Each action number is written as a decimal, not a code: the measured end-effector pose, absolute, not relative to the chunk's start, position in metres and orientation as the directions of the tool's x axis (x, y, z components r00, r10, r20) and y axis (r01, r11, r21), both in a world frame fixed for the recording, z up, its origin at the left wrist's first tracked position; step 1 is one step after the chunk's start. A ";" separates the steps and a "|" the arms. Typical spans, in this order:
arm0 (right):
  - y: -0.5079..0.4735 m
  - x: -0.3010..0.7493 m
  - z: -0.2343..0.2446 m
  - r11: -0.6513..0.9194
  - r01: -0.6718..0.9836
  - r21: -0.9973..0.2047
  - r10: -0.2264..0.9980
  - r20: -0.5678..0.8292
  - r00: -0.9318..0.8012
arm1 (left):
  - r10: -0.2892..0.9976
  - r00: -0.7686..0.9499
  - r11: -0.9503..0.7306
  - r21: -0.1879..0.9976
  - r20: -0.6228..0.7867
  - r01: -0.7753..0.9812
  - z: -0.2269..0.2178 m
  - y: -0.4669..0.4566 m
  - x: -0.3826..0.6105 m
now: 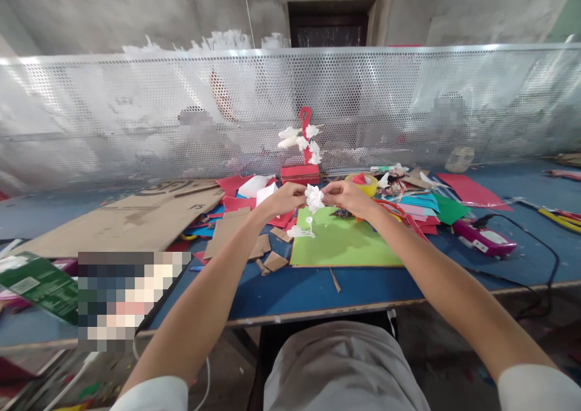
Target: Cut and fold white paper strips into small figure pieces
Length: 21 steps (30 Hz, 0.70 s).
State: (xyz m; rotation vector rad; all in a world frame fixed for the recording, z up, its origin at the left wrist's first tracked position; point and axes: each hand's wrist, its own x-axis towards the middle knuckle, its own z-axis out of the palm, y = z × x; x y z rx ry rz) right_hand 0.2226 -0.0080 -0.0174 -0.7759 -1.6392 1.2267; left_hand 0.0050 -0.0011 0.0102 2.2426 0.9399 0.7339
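Note:
Between my two hands, a white paper flower is held up over the table. My left hand pinches its left side, and my right hand grips the right side with the fingertips. Below lies a lime-green sheet, with small white paper pieces on its left part. Behind the hands stands a red stand with a hooked top, and several white flowers are fixed to it.
Cardboard covers the table's left. Yellow tape, coloured paper and a purple box with a black cable lie right. A perforated metal screen rises behind. A blurred-out screen sits at front left.

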 end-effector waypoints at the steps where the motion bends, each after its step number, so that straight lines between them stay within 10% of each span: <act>1: -0.008 0.222 -0.017 0.301 -0.040 -0.953 0.874 0.293 -0.388 | 0.763 0.598 -0.565 0.703 0.246 0.433 0.011 -0.002 0.005; 10: -0.001 0.235 -0.020 0.261 -0.313 -0.913 0.824 0.380 -0.421 | 0.728 0.616 -0.463 0.879 0.302 0.117 0.022 -0.020 0.004; 21: -0.014 0.219 -0.010 0.266 -0.265 -0.927 0.870 0.349 -0.348 | 0.522 0.562 -0.849 0.456 0.642 0.268 0.015 -0.039 0.026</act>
